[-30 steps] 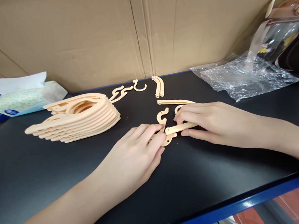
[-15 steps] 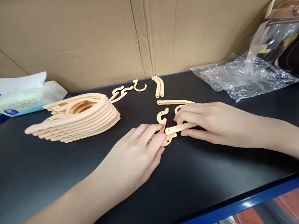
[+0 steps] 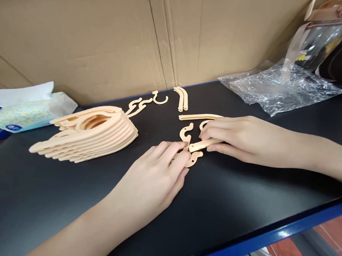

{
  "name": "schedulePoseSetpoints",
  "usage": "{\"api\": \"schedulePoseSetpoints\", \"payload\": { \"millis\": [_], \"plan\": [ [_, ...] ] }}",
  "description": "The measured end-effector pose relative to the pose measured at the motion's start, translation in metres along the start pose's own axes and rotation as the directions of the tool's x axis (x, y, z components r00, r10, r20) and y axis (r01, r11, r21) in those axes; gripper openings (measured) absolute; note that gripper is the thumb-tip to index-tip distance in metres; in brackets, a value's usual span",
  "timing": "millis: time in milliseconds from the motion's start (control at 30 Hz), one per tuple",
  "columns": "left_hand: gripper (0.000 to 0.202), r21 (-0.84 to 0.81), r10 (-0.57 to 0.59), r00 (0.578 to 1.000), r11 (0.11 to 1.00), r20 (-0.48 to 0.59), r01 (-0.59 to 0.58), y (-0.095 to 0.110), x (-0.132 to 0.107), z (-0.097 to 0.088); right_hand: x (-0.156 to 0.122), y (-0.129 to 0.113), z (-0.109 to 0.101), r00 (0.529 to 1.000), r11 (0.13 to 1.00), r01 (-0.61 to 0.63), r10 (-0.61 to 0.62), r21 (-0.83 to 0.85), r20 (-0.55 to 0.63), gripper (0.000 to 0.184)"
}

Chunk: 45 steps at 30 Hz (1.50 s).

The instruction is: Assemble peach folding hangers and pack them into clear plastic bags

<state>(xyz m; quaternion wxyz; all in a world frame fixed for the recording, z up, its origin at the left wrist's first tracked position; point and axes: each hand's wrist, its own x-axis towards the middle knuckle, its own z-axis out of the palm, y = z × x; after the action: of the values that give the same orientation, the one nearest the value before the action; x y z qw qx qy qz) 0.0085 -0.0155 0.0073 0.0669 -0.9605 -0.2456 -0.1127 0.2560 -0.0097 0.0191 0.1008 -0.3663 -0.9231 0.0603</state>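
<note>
My left hand (image 3: 159,171) is closed on a cream plastic hanger piece on the black table. From its fingertips stick out one curved end (image 3: 185,132) pointing up and a lower curved end (image 3: 195,158) with a hole. My right hand (image 3: 242,136) pinches a straight hanger arm (image 3: 204,144); the arm's holed tip lies by my left fingertips, between those two curved ends. Whether the parts are joined is hidden by my fingers. Just beyond my right hand rest another hanger arm (image 3: 198,117) and a partly covered hook (image 3: 203,124).
Stacked cream hangers (image 3: 107,136) stand at left, before a tissue pack (image 3: 32,110). Toward the back lie curved pieces (image 3: 140,106), a hook (image 3: 161,100) and two hanger arms (image 3: 182,99). Clear plastic wrap (image 3: 285,87) and a bottle (image 3: 320,39) sit at right, cardboard (image 3: 95,43) behind.
The tip of the hanger arm in my right hand has shifted slightly up, showing more of the lower curved end. The far loose arm has slid slightly left. My left hand stays put.
</note>
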Motion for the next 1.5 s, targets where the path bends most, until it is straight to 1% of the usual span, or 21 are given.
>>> {"api": "schedulePoseSetpoints", "payload": {
  "millis": [633,833,1200,1500],
  "plan": [
    [0.020,0.000,-0.003,1.000,1.000,0.008,0.003,0.0001,-0.0010,-0.0002,0.0007,-0.0007,-0.0012,1.000,1.000,-0.005,0.005,0.006,-0.003,0.024],
    [0.020,0.007,-0.003,1.000,1.000,0.017,0.003,-0.0005,-0.0004,0.0016,0.0008,-0.0014,-0.0015,1.000,1.000,0.003,-0.002,0.015,-0.025,0.023],
    [0.019,0.002,-0.001,1.000,1.000,0.001,0.001,-0.0002,0.0001,0.0020,-0.0002,-0.0008,-0.0018,1.000,1.000,0.009,-0.009,0.007,-0.018,0.024],
    [0.020,-0.004,0.001,1.000,1.000,0.005,-0.001,0.0008,-0.0008,0.0005,0.0016,-0.0020,-0.0019,1.000,1.000,0.000,0.000,0.011,0.004,0.020]
  ]
}}
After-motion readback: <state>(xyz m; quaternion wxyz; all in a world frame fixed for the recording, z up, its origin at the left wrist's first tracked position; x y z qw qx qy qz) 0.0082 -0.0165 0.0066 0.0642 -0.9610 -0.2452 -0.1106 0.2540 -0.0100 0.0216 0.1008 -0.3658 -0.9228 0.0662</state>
